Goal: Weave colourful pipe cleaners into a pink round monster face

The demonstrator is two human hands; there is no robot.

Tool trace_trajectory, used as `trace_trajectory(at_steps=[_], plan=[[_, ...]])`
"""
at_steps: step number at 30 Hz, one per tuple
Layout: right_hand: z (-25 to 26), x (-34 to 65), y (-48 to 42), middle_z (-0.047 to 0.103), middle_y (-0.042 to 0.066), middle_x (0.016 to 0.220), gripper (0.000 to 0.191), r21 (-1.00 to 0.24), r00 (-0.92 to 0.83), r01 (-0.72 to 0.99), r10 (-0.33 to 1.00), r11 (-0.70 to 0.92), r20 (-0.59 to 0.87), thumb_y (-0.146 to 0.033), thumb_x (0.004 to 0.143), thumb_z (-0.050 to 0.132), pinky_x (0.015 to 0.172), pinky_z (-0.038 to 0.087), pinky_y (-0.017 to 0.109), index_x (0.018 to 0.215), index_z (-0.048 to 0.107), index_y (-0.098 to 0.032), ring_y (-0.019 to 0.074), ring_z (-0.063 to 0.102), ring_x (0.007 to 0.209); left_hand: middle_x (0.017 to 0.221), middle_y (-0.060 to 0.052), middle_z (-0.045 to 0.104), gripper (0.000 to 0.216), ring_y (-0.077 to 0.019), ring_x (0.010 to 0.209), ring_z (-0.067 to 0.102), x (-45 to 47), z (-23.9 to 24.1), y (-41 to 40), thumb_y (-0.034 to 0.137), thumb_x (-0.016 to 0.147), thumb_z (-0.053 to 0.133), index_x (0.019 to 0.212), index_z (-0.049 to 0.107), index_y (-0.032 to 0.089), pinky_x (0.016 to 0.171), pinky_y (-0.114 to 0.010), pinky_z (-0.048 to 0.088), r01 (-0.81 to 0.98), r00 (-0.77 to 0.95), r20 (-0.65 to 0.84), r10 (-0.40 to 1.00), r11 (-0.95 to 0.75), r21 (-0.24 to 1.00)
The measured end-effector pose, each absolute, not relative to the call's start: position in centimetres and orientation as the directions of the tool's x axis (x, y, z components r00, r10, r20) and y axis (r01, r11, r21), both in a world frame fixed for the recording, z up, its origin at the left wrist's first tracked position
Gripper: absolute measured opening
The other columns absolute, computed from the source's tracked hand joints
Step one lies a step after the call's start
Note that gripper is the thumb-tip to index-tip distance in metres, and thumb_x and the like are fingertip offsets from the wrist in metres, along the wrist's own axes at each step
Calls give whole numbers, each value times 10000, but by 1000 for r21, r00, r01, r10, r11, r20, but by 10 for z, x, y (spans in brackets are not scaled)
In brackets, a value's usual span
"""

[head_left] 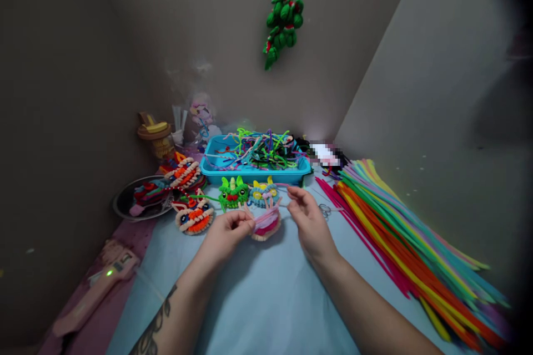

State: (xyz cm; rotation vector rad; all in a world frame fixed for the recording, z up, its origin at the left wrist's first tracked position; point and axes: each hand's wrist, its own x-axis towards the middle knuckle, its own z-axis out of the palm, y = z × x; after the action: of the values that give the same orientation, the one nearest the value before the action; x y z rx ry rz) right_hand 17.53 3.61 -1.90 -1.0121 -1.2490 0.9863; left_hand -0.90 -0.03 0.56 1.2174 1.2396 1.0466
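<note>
Thumb and fingers of my left hand (pixel 233 230) are pinched on a pink-and-white pipe-cleaner lion head (pixel 266 227), which has a magenta mouth and a pale fringe below. My right hand (pixel 310 224) is to its right, fingers curled, at the end of a thin pinkish pipe cleaner (pixel 282 184); the exact grip is hard to make out. Just behind are a green lion head (pixel 233 194) and a blue-and-yellow lion head (pixel 263 194). An orange-and-cream lion head (pixel 194 215) lies left of my left hand. Small scissors (pixel 325 210) rest beside my right hand.
A blue tray (pixel 255 177) of tangled pipe cleaner scraps stands behind. Bundled coloured pipe cleaners (pixel 400 238) spread along the right. On the left are a metal bowl (pixel 120 208) and a pink glue gun (pixel 97 294) with a green light. A green ornament (pixel 285 19) hangs above.
</note>
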Motion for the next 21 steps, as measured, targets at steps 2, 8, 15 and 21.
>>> trace_trajectory(at_steps=[2,8,15,21], plan=[[-15,177,33,544,89,1200,247,-942,111,57,936,329,334,-362,845,549,989,393,454,1060,577,-242,237,504,1158,584,9,561,279,-105,544,470,-8,7,0,403,677,656,672,616,127,539,-208,337,82,46,-86,995,82,993],[-11,168,18,386,52,1396,140,-653,-183,480,795,586,578,-234,794,618,1093,218,551,885,715,-277,312,245,1355,642,-18,624,169,-145,613,557,3,3,-4,294,734,576,681,631,143,597,-234,416,237,43,39,998,-48,970],[-17,158,15,408,58,1371,106,-634,-197,550,822,543,534,-190,780,613,1067,264,560,753,703,-241,315,244,1351,736,-42,657,151,-169,708,581,8,-5,-6,204,781,523,727,657,160,656,-256,432,450,73,156,985,-172,876],[-15,159,14,420,77,1356,111,-623,-220,575,833,531,507,-158,784,580,1068,263,554,721,655,-212,304,251,1342,761,-37,658,125,-168,722,584,7,-10,-6,202,793,530,751,643,167,663,-255,431,480,80,160,984,-178,859]])
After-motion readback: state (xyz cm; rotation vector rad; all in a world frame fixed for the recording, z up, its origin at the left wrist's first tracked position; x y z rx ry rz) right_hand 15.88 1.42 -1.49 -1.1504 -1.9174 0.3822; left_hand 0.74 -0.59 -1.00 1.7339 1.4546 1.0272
